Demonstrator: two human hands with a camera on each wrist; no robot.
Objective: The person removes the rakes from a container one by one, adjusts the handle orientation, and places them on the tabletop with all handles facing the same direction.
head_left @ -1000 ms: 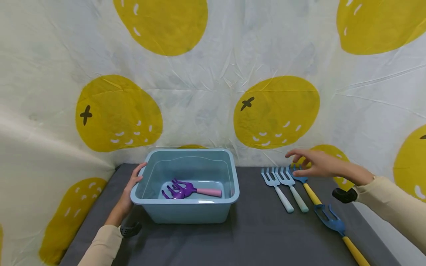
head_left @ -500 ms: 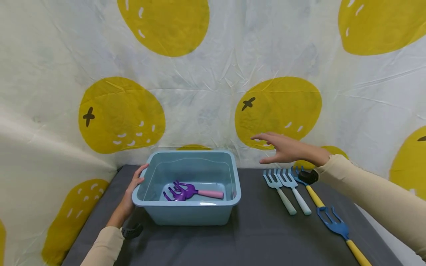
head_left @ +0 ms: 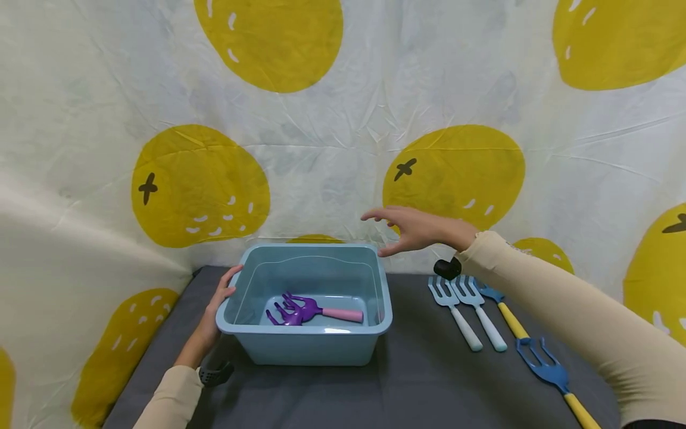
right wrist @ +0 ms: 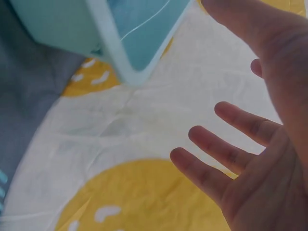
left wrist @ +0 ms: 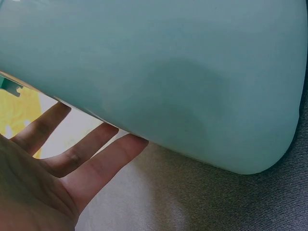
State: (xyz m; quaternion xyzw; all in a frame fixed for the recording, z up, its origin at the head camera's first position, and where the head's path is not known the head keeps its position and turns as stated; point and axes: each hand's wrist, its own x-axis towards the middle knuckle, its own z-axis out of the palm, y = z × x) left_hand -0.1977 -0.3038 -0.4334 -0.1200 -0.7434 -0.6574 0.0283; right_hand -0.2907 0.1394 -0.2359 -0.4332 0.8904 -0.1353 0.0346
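A light blue plastic basin (head_left: 316, 348) stands on the dark grey table. Inside it lie two purple hand forks; the pink handle of one fork (head_left: 343, 314) shows, while the handle of the other fork (head_left: 289, 316) is hidden by the front wall. My left hand (head_left: 214, 304) touches the basin's left side at the rim, its fingers (left wrist: 103, 166) nearly straight against the edge. Over the basin's back right corner hovers my right hand (head_left: 418, 229), fingers spread and nothing in them; the right wrist view shows this hand (right wrist: 269, 178) apart from the rim.
Right of the basin lie two pale blue forks with whitish handles, a left one (head_left: 461, 325) and a right one (head_left: 485, 322). Beyond them are two blue forks with yellow handles, one farther back (head_left: 511, 319) and one nearer (head_left: 554, 375). A lemon-patterned cloth (head_left: 332, 185) hangs behind.
My right hand has moved left from above the forks on the right to the basin's back right corner. The left hand still touches the basin.
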